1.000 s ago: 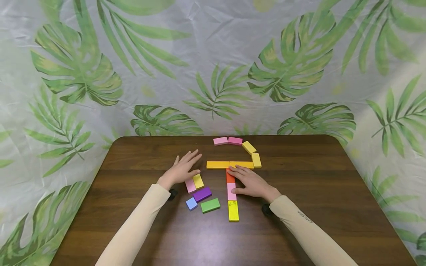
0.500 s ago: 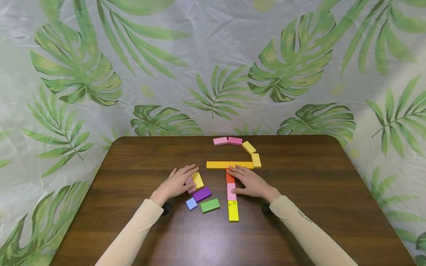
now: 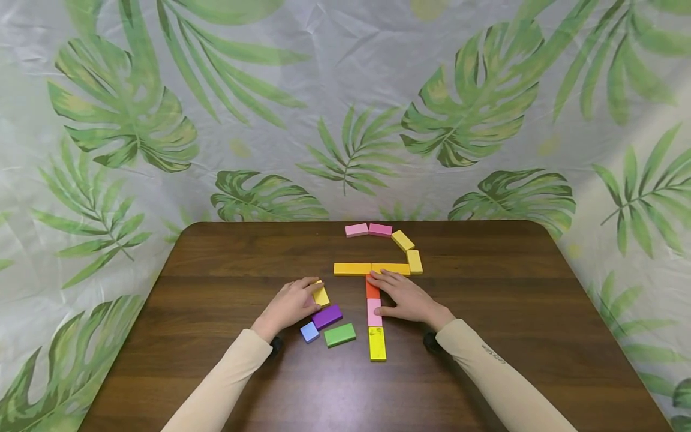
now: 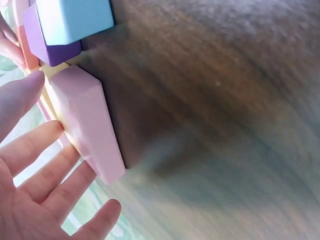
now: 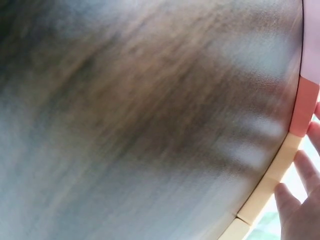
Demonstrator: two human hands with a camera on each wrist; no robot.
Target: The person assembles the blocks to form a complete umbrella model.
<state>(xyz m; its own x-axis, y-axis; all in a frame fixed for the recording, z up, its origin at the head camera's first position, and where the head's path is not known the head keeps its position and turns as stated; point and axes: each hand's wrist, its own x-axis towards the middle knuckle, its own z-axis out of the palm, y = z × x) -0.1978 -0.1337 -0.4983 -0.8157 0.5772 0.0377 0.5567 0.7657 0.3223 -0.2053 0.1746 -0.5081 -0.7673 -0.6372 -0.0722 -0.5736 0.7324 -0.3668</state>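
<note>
My left hand (image 3: 291,302) lies over a light pink block (image 4: 85,115), which it mostly hides in the head view. The left wrist view shows its fingers loosely spread, several tips at the block's side and the thumb near one end. Beside this block lies a yellow block (image 3: 321,294). My right hand (image 3: 408,298) rests with extended fingers over the red-orange block (image 3: 372,288), its fingertips near the orange bar (image 3: 391,268). Its thumb touches the pink block (image 3: 373,313) in the column.
Purple (image 3: 327,316), blue (image 3: 309,332) and green (image 3: 340,335) blocks lie between the arms. A bright yellow block (image 3: 377,344) ends the column. Pink (image 3: 357,230), magenta (image 3: 380,230) and yellow (image 3: 402,240) blocks curve near the table's far edge.
My left hand has come back toward me and down onto the light pink block beside the yellow one. The right hand has stayed in place over the column.
</note>
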